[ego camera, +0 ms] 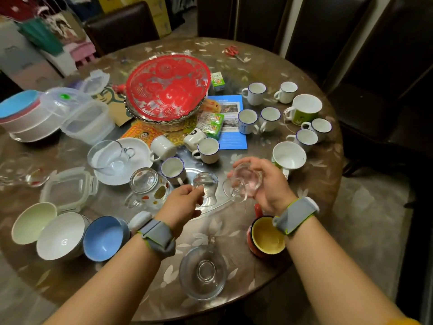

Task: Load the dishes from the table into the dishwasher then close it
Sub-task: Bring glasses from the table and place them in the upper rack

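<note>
A clear glass cup (246,181) is grasped by the right hand (264,184), another glass (206,186) pinched by the left hand (182,202) — both near the red platter (167,87); the counter (304,207) remains crowded, so loading is judged barely begun.

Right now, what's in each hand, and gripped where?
Right hand holds a clear glass cup, fingers wrapped round its body. Left hand pinches a second clear glass at its side, the glass on or just above the table.

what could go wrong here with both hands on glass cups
The right hand holds a clear glass cup tilted; a loose grip could drop it. The left hand only pinches the small glass, which may slip. Its forearm hangs over the blue bowl and could bump it.
</note>
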Tool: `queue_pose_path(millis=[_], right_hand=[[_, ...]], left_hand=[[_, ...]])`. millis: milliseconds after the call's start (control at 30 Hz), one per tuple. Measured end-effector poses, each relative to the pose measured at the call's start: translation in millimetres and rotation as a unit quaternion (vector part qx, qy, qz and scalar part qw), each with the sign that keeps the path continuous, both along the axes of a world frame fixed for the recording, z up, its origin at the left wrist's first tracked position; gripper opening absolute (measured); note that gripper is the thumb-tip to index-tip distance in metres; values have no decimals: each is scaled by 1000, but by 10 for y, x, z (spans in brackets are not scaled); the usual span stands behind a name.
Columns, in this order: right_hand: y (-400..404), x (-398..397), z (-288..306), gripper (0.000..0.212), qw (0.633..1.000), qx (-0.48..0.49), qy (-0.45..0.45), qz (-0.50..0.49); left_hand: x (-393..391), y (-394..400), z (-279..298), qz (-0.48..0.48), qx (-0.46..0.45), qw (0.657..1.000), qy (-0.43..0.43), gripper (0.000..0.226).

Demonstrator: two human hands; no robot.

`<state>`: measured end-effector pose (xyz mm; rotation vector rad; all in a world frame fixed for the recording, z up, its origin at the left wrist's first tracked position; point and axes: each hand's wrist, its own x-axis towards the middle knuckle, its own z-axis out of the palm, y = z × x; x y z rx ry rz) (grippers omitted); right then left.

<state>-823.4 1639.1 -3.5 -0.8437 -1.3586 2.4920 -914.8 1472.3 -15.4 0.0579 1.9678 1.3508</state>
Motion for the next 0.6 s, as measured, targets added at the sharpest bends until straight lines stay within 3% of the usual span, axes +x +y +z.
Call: queue_pose_path(millis=[100, 200, 333, 600], right_hand=[[-121, -91, -8, 30, 995, -80, 49, 18], [-208, -149, -63, 53, 992, -74, 84, 65], [-319, -164, -100, 60, 989, -61, 96, 93], [-481, -244, -84, 34, 995, 21, 81, 55]], left_hand=[[44, 10, 61, 11, 26, 997, -70, 23], [69, 8, 138, 27, 63, 988, -140, 25], [94, -17, 207, 46, 94, 976, -189, 32], [55, -147, 193, 61, 125, 968, -210, 31]])
